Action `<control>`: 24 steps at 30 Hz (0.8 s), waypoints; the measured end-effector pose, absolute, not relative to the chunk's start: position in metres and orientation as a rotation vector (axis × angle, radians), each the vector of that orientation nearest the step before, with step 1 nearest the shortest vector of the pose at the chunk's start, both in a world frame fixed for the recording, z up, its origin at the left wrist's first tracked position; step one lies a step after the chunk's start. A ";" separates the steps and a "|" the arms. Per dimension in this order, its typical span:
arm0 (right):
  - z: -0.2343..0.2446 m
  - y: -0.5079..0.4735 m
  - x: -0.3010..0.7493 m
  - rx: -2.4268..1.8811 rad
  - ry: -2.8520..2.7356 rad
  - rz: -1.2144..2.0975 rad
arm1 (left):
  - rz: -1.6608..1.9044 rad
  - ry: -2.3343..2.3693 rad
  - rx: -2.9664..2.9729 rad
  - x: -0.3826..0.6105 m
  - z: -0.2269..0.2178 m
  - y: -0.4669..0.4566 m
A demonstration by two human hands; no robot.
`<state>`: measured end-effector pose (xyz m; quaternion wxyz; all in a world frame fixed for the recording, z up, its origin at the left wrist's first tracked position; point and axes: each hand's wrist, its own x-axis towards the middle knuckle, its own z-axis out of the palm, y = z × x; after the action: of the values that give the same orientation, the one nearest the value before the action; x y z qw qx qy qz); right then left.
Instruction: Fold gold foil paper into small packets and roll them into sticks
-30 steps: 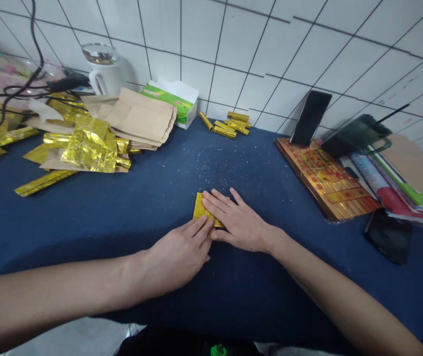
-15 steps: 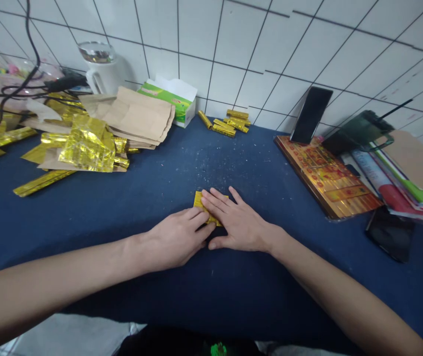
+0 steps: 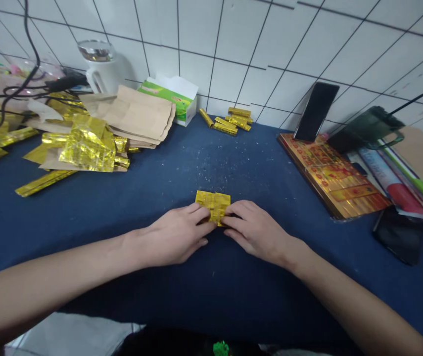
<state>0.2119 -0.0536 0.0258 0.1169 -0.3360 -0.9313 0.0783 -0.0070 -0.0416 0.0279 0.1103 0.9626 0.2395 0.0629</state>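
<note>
A small folded piece of gold foil paper (image 3: 214, 200) lies on the blue table surface in front of me, its seams and flaps facing up. My left hand (image 3: 181, 231) holds its lower left corner, fingers bent together over the edge. At the lower right edge, my right hand (image 3: 258, 230) grips the same paper with curled fingers. The fingers hide both lower corners of the foil.
Several gold foil rolls (image 3: 238, 118) lie by the tiled wall. Brown paper sheets (image 3: 140, 116), crumpled gold foil (image 3: 88, 143) and a white mug (image 3: 102, 69) stand left. A phone (image 3: 315, 111) leans above a patterned box (image 3: 335, 178) at right.
My right hand has slid off the top of the foil to its right edge, going from flat with spread fingers to curled. More of the foil shows. My left hand has barely moved.
</note>
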 end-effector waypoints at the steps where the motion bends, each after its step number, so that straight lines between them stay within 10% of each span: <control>1: 0.025 -0.053 0.211 -0.981 -2.727 0.217 | 0.184 0.705 2.816 -0.007 0.028 -0.041; 24: 0.013 -0.053 0.201 -1.051 -2.450 0.254 | 0.495 0.795 2.562 -0.005 0.009 -0.030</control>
<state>0.2012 -0.0528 0.0132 0.2297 -0.3821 -0.8903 0.0922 -0.0054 -0.0300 0.0094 0.2053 0.9192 0.2851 0.1777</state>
